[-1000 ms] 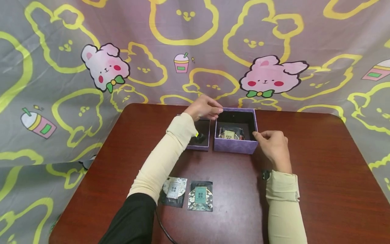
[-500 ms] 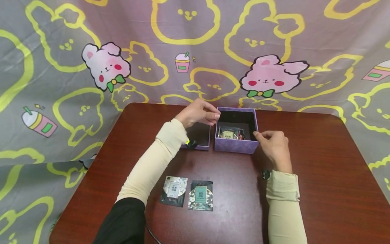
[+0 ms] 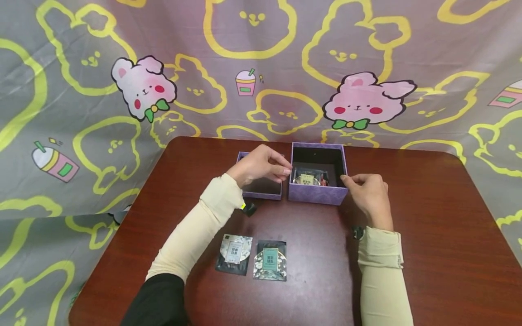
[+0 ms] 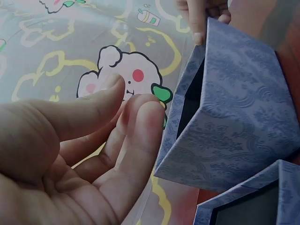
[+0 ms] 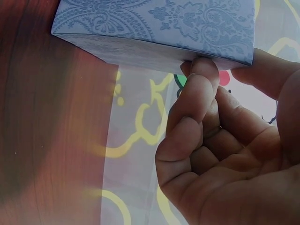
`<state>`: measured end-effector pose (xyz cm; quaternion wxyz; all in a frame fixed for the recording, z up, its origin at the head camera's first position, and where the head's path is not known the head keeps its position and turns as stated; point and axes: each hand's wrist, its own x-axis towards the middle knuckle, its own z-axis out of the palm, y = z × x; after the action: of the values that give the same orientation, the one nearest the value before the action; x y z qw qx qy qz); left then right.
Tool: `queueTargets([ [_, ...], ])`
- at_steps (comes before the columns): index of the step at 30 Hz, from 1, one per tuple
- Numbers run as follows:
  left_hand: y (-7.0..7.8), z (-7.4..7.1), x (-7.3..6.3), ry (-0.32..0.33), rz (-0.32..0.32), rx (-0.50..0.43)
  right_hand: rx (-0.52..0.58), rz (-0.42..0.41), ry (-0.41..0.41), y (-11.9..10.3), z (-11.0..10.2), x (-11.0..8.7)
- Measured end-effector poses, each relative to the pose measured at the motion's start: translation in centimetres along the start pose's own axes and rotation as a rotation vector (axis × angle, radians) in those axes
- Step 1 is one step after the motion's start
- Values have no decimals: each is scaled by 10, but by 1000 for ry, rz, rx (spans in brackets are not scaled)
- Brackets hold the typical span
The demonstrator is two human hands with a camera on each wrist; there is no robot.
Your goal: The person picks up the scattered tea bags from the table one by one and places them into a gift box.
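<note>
A purple patterned box (image 3: 316,194) with a dark inside stands open at the back of the table. A few sachets (image 3: 306,178) lie in it. My right hand (image 3: 369,197) pinches the box's right wall, thumb over the rim and fingers outside, as the right wrist view shows under the box's corner (image 5: 154,23). Beside the left wall, my left hand (image 3: 261,167) hovers with loosely bent fingers (image 4: 147,126) and nothing between them. Under that hand sits a shallower purple tray-like piece (image 3: 263,196), perhaps the lid, partly covered by the hand.
Two flat sachets lie nearer on the brown table (image 3: 440,235): a white-and-black one (image 3: 234,254) and a green-labelled one (image 3: 270,260). A curtain with rabbit prints (image 3: 281,50) hangs right behind the table's far edge.
My left hand has moved from the box's upper left rim down and left, away from the rim. The right hand stays on the right wall.
</note>
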<state>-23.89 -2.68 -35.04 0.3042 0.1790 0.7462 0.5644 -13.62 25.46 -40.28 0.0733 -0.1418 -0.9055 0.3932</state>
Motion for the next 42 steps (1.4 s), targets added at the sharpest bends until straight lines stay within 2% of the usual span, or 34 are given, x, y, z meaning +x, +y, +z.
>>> queueTargets([
  [8, -5, 1, -12, -18, 1, 52, -4, 3, -4, 0, -1, 1],
  [20, -21, 10, -29, -65, 23, 44, -3, 9, -15, 0, 0, 2],
  [27, -30, 17, -40, -88, 16, -8, -2, 7, -3, 0, -1, 2],
  [36, -40, 22, -52, -93, 13, 7, -1, 17, 9, 1, -3, 0],
  [42, -51, 25, -64, -130, 3, 14, 2, 18, 1, -1, -1, 1],
])
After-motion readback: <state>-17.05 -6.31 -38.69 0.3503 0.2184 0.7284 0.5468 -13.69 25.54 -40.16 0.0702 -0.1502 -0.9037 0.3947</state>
